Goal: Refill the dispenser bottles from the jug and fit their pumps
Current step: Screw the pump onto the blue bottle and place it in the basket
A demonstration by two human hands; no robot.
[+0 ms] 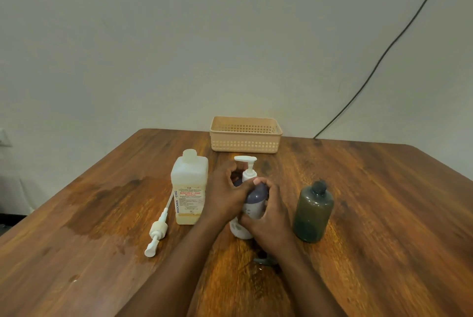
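A white and purple dispenser bottle (252, 205) stands mid-table with a white pump (247, 164) on its neck. My left hand (226, 195) grips the bottle's shoulder near the pump collar. My right hand (268, 219) wraps the bottle's body from the right. To the left stands a translucent jug (189, 188) with pale yellow liquid low inside and an open neck. A loose white pump (158, 228) lies on the table left of the jug. A dark green bottle (313, 213) with no pump stands to the right.
A beige slotted basket (245, 135) sits at the far edge of the wooden table (384, 214). A dark object (265, 261) shows partly under my right wrist. A black cable (384, 53) runs down the wall. A darker patch marks the table's left side.
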